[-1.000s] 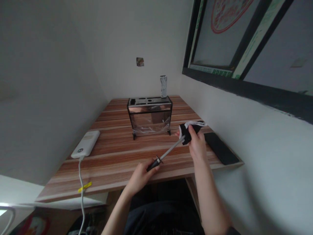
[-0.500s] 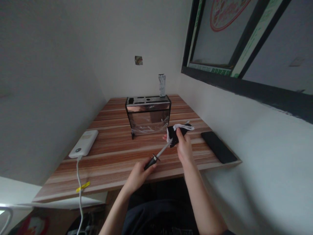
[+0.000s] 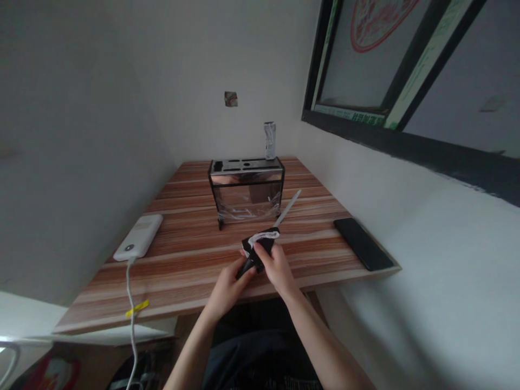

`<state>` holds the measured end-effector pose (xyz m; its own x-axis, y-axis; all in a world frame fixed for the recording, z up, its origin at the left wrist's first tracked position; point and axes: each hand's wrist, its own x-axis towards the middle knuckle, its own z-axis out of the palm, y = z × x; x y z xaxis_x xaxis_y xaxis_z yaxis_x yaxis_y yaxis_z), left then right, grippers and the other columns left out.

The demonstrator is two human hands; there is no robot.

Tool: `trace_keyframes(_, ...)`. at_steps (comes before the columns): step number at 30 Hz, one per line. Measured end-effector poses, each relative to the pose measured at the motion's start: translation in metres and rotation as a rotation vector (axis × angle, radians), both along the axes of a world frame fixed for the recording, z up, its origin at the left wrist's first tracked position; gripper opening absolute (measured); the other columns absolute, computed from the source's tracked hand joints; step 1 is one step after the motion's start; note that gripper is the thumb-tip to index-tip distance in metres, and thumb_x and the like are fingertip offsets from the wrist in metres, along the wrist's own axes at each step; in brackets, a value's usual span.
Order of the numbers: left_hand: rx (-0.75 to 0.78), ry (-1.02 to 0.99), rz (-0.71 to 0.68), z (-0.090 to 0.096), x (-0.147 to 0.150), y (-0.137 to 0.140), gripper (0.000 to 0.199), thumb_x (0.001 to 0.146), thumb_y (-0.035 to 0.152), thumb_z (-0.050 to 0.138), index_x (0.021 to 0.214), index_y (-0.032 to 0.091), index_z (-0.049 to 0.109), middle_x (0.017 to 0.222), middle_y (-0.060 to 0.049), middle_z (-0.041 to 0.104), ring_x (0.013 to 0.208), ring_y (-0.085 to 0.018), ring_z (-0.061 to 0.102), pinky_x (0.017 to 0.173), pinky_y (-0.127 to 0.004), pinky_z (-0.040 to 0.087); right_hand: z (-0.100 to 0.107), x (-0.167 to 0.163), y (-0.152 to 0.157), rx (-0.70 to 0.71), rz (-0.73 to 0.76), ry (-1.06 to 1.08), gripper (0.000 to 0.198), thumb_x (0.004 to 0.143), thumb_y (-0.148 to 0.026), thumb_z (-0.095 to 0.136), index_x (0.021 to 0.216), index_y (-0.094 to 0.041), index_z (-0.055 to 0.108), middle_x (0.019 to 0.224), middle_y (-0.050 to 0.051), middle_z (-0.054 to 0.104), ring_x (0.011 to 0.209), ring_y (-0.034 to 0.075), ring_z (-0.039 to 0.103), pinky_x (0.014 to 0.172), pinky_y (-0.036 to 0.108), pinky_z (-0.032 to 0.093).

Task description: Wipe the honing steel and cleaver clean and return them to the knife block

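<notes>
My left hand [image 3: 226,287] is closed round the black handle of a honing steel [image 3: 289,207]. The steel's grey rod points up and to the right over the table. My right hand [image 3: 278,268] pinches a black cloth with a white edge [image 3: 266,247], folded around the rod close to the handle. That cloth hides the steel's guard and lower rod. Both hands are near each other above the table's front edge. Beyond them stands a knife block [image 3: 247,189] with slots on top and clear plastic film round its front.
A plastic-wrapped upright piece [image 3: 270,141] rises at the block's back right. On the left lies a white power bank [image 3: 138,237] with a white cable [image 3: 130,303] running over the table [image 3: 179,287] edge by a yellow strip [image 3: 137,309]. A black phone [image 3: 363,244] lies at right, beside the wall.
My right hand has slid the cloth down the rod toward the handle, moving left and nearer to me. More of the rod's far end now shows. My left hand stays nearly in place.
</notes>
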<state>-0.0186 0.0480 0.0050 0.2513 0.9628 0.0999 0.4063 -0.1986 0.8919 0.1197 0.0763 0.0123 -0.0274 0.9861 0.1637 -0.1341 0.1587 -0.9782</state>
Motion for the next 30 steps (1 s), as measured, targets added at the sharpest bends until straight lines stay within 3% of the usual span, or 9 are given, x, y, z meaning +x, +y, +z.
trace_keyframes(8,0.017,0.021,-0.009,0.000,-0.001,-0.001,0.034,0.085,0.038,0.051,0.100,0.010,0.063,0.084,-0.005,0.066,0.076,-0.019,0.057,0.069,-0.025,0.042,0.009,0.005,-0.006,0.029,0.027,-0.063,0.028,0.078,-0.044,0.063,0.086,-0.018,0.070,0.089,0.007,0.074,0.089,0.027,0.069,0.083,0.037,0.053)
trace_keyframes(18,0.022,0.008,-0.011,-0.005,-0.001,0.001,0.033,0.086,0.039,0.051,0.098,0.010,0.063,0.084,-0.003,0.066,0.076,-0.018,0.057,0.067,-0.023,0.042,0.001,0.003,-0.006,0.046,0.010,-0.045,0.033,0.082,-0.047,0.059,0.090,-0.017,0.070,0.087,0.009,0.074,0.091,0.028,0.069,0.084,0.037,0.053)
trace_keyframes(30,0.044,0.049,0.022,-0.004,0.004,0.001,0.034,0.087,0.042,0.050,0.091,0.011,0.065,0.073,-0.002,0.062,0.068,-0.016,0.053,0.061,-0.021,0.038,0.014,0.024,0.015,0.003,-0.002,0.109,0.039,0.077,-0.054,0.061,0.092,-0.017,0.066,0.078,0.007,0.074,0.073,0.027,0.072,0.065,0.036,0.058)
